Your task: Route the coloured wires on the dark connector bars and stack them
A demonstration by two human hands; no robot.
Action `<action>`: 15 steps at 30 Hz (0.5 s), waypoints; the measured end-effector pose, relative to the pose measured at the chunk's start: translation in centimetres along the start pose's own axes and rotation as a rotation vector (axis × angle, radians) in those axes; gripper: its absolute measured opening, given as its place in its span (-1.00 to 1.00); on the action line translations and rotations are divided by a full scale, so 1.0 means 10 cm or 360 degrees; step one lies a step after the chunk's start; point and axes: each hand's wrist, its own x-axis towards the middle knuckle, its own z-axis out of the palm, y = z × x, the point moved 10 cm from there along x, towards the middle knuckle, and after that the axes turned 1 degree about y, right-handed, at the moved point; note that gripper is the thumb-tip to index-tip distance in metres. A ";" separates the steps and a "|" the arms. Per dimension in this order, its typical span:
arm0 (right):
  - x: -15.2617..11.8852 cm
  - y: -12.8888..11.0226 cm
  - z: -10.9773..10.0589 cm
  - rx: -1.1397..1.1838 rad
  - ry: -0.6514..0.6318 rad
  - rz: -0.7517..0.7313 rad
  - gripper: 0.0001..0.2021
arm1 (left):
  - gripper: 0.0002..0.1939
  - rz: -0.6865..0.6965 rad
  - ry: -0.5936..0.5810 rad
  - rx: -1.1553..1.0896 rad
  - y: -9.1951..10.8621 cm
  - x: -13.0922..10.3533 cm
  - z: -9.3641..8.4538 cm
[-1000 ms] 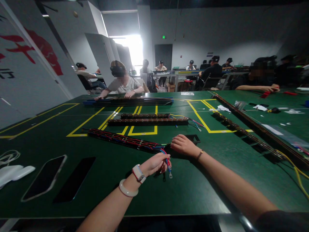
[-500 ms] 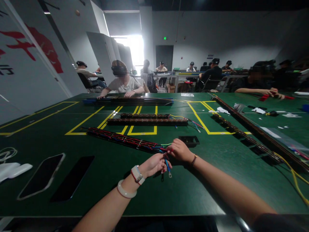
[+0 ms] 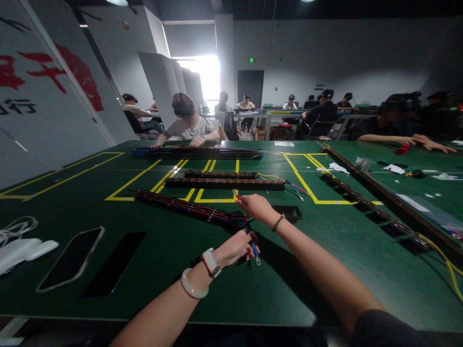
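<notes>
Green table (image 3: 224,303): I find a long wired strip (image 3: 181,206) lying slantwise inside the near edge, its right end closest to that edge. My left hand (image 3: 237,248) and right hand (image 3: 257,208) are both closed, gripping respectively a blue lead (image 3: 255,251), terminal towards the near edge, and a red lead (image 3: 237,196), terminal towards the far edge.
</notes>
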 end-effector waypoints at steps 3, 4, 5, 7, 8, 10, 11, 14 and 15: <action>0.09 -0.41 0.13 -0.0256 -0.0019 -0.0214 -0.63 | -0.72 -0.0012 -0.0006 -0.0099 -0.02 0.00 0.00; 0.09 -0.55 0.18 -0.0309 -0.0025 -0.0313 -0.67 | -0.74 -0.0006 -0.0014 -0.0125 -0.01 -0.01 0.00; 0.09 -0.65 0.23 -0.0343 -0.0021 -0.0389 -0.71 | -0.78 0.0001 -0.0025 -0.0137 0.00 -0.02 0.01; 0.08 -0.74 0.26 -0.0359 0.0009 -0.0446 -0.74 | -0.83 0.0009 -0.0032 -0.0135 0.02 -0.03 0.02; 0.08 -0.72 0.25 -0.0342 0.0028 -0.0418 -0.73 | -0.85 0.0004 -0.0022 -0.0132 0.02 -0.03 0.02; 0.06 -0.58 0.20 -0.0260 0.0051 -0.0317 -0.66 | -0.87 -0.0018 -0.0005 -0.0134 0.03 -0.03 0.01; 0.04 -0.49 0.16 -0.0196 0.0061 -0.0283 -0.62 | -0.86 -0.0028 -0.0005 -0.0138 0.03 -0.02 0.01; -0.10 -0.27 0.01 0.0018 0.0155 -0.0359 -0.59 | -0.78 -0.0029 -0.0050 -0.0133 0.04 -0.02 0.05; -0.17 -0.19 -0.04 0.0066 0.0219 -0.0403 -0.60 | -0.76 -0.0022 -0.0061 -0.0137 0.05 -0.02 0.05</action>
